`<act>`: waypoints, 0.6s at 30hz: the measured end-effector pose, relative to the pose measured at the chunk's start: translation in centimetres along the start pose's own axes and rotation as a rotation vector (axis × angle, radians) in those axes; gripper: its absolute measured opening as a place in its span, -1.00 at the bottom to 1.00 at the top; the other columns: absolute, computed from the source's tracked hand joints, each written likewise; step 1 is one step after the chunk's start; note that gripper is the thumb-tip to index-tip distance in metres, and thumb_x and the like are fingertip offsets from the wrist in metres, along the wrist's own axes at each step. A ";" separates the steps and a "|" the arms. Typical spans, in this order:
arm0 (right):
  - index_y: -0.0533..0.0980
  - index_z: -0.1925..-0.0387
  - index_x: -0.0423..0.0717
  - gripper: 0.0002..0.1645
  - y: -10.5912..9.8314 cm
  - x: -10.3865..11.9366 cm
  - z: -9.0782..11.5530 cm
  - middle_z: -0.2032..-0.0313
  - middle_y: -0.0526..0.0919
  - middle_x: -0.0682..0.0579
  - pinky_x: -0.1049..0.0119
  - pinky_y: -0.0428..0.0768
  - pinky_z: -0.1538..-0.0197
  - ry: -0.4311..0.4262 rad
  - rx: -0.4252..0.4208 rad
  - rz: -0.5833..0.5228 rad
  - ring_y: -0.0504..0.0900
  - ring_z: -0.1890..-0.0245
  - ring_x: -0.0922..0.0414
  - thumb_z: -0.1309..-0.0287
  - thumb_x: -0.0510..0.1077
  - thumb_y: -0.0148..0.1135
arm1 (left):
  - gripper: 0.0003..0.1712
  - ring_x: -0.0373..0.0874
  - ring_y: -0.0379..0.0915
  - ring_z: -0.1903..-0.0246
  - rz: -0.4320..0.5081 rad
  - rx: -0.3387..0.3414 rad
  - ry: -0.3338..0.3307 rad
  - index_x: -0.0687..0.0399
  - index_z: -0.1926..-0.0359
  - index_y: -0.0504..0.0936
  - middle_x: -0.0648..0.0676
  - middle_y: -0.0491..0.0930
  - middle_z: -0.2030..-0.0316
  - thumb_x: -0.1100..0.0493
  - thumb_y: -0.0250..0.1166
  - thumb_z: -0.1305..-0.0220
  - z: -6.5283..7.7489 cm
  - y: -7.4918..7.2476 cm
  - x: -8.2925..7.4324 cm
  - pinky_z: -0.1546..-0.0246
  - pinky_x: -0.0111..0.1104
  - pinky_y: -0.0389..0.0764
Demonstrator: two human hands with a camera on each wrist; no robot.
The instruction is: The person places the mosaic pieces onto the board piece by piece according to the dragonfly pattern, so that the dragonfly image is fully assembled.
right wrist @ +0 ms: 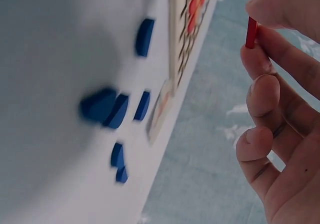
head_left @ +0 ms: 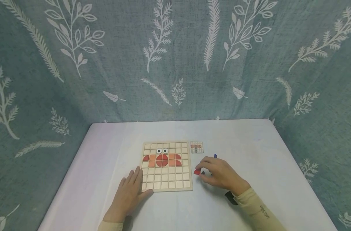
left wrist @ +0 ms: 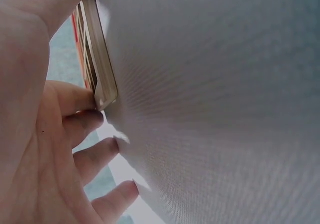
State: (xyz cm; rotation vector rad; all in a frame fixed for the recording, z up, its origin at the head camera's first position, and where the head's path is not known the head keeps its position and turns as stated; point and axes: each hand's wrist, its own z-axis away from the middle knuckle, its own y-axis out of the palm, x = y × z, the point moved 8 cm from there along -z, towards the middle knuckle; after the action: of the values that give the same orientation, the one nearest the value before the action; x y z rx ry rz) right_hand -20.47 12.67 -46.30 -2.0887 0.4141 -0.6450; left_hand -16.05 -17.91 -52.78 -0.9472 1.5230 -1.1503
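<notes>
My right hand [head_left: 220, 172] pinches a small flat red tile [head_left: 197, 172] between thumb and fingertips, just right of the wooden grid board [head_left: 166, 186]. In the right wrist view the red tile [right wrist: 251, 32] is seen edge-on, raised off the table. My left hand [head_left: 128, 194] lies at the board's left side, fingers extended, thumb at its near-left corner; the left wrist view has fingertips [left wrist: 84, 99] against the board's edge [left wrist: 100, 48]. On the board, red quarter-circles make a disc [head_left: 162, 160], flanked by orange tiles [head_left: 171, 159] and red rounded tiles, under two eye tiles [head_left: 162, 151].
A small picture card [head_left: 196, 147] lies by the board's far-right corner. Several blue tiles [right wrist: 99, 106] are scattered on the white table right of the board, partly hidden by my right hand in the head view. Patterned green-grey cloth [head_left: 175, 64] encloses the table's back and sides.
</notes>
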 end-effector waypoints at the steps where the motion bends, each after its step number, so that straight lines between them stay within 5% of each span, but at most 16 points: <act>1: 0.69 0.22 0.06 -0.76 0.1 0.3 -0.3 0.23 0.68 0.21 0.41 0.65 0.25 -0.013 -0.008 -0.005 0.65 0.32 0.20 -0.01 -0.17 0.50 | 0.05 0.36 0.18 -0.41 0.001 -0.002 0.000 0.40 -0.45 0.28 0.33 0.24 -0.46 -0.36 0.27 -0.30 0.0 0.0 0.0 -0.30 0.30 0.26; 15: 0.70 0.12 0.06 -0.74 -0.5 2.3 -5.5 0.16 0.67 0.18 0.29 0.68 0.01 -0.087 -0.122 0.084 0.68 0.09 0.19 -0.10 -0.09 0.45 | 0.06 0.35 0.17 -0.41 -0.001 -0.002 -0.001 0.41 -0.45 0.28 0.33 0.24 -0.46 -0.36 0.29 -0.28 -0.1 0.2 0.1 -0.30 0.29 0.27; 18: 0.70 0.10 0.05 -0.73 -0.7 2.6 -6.5 0.15 0.67 0.17 0.30 0.68 0.08 -0.094 -0.131 0.076 0.66 0.13 0.21 -0.13 -0.08 0.44 | 0.07 0.34 0.15 -0.43 0.002 0.009 -0.007 0.40 -0.46 0.26 0.32 0.22 -0.47 -0.36 0.28 -0.28 -0.1 0.3 0.2 -0.32 0.29 0.25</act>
State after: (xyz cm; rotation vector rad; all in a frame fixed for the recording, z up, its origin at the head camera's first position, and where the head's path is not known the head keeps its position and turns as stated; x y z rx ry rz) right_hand -22.16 7.45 -41.87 -2.2065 0.4912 -0.4848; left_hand -16.21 -17.98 -53.06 -0.9431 1.5117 -1.1503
